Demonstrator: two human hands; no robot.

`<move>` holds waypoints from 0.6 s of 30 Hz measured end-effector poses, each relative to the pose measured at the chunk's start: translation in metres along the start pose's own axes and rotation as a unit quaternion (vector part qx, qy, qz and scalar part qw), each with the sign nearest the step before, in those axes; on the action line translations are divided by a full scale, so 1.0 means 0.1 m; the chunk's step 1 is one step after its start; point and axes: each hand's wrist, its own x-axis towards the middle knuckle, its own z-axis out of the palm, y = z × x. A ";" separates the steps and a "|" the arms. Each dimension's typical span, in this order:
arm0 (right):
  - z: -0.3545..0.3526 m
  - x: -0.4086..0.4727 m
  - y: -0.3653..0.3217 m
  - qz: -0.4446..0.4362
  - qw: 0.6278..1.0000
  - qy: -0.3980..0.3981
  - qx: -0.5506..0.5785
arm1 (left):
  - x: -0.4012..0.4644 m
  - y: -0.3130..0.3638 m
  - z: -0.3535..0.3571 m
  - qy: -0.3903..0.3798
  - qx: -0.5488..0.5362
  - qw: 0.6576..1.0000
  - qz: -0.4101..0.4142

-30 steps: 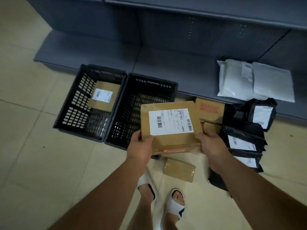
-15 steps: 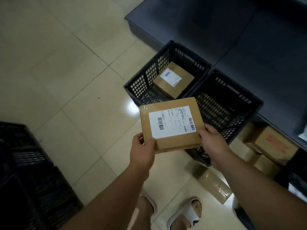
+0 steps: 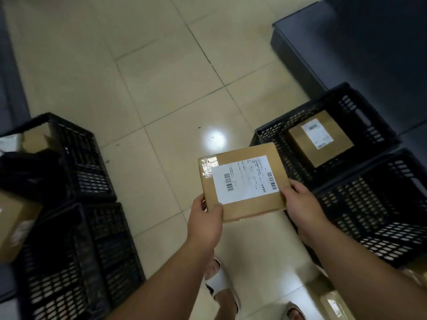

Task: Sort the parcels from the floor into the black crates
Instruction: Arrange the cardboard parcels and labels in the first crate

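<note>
- Brown cardboard parcel (image 3: 245,181) gripped at its near corners: left hand (image 3: 204,219) clamped on the near-left corner with thumb on top, right hand (image 3: 300,202) wrapped round the near-right edge.
- Held flat above the floor (image 3: 161,77), label up, white sticker with barcodes, clear tape on the far-left corner.
- Just right of the parcel, two black crates side by side: far right crate (image 3: 346,107) with one labelled cardboard box (image 3: 320,138) lying in it, near right crate (image 3: 379,204) looking bare inside, far as can be made out.
- Over at the left edge of the floor, two more black crates: far left crate (image 3: 87,158) with something dark and a bit of cardboard inside, too blurry to say more; near left crate (image 3: 104,250) with a tan box (image 3: 13,222) at its left side.
- Down below, feet in white slides (image 3: 219,280) on the tiles.
- Dark shelving base (image 3: 346,42) along the far-right corner of the floor.
</note>
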 end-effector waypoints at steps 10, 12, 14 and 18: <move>0.69 0.51 -0.77 -0.002 0.996 -0.080 -0.025 | 0.69 0.51 -0.33 0.045 -0.032 0.998 -0.019; 0.73 0.64 -0.94 -0.007 0.995 -0.093 -0.031 | 0.79 0.66 -0.29 0.053 -0.036 0.998 -0.023; 0.72 0.77 -1.13 -0.005 0.995 -0.091 -0.030 | 0.87 0.85 -0.23 0.055 -0.024 0.998 -0.023; 0.57 0.99 -1.45 -0.009 0.995 -0.089 -0.038 | 0.99 1.26 -0.05 0.050 -0.002 0.998 -0.026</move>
